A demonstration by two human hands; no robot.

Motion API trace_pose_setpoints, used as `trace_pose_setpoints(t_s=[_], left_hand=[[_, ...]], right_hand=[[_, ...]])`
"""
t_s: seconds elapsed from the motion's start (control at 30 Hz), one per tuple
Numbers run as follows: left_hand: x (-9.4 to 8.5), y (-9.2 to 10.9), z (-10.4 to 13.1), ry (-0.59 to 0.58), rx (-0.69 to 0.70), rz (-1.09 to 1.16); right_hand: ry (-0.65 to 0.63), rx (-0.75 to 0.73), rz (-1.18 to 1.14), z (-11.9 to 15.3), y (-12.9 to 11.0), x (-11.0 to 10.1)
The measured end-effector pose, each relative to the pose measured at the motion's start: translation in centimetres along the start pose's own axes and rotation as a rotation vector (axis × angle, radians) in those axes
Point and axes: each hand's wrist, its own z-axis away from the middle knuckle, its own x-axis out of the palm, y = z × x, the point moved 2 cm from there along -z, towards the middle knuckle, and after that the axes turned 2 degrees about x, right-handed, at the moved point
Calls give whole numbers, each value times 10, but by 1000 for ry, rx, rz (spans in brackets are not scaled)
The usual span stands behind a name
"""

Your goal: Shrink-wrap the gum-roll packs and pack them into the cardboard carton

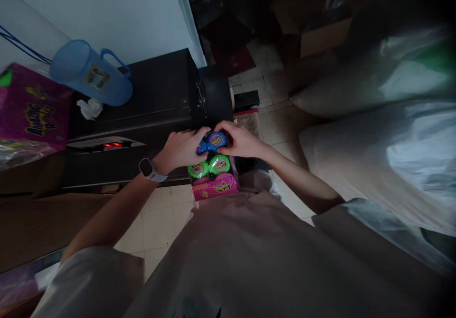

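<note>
A pink box (pixel 215 188) with yellow "Amazing" lettering lies in front of my body, wrapped in clear plastic. In it, green round roll containers (pixel 219 164) sit nearer to me and blue round roll containers (pixel 217 139) farther off. My left hand (pixel 185 148) is bent round the left side of the blue containers, thumb towards me. From the other side, my right hand (pixel 242 139) curls its thumb and fingers round their right edge. Both hands are closed at the box's far end. Whether they grip the containers or the plastic, I cannot tell.
The black machine (pixel 156 85) with glowing red digits carries a blue jug (pixel 117 90), crumpled white tissue (pixel 90 109) and a larger pink box (pixel 50 113) in plastic. Pale sacks (pixel 356 151) stand at the right. A cardboard box (pixel 324 37) is in the dark background.
</note>
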Motion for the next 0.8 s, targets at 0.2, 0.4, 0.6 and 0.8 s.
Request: trace_pose_setpoints(t_s=[0.2,0.4,0.6,0.8], left_hand=[[6,2,3,50,-96,41],[13,7,1,105,-185,139],[21,-5,14,234,-77,530],[58,5,52,588,-277,881]], right_hand=[[-15,139,213,-5,-9,6],[85,192,161,-4,-6,11],[172,368,167,-5,-11,20],[346,181,25,21,-1,20]])
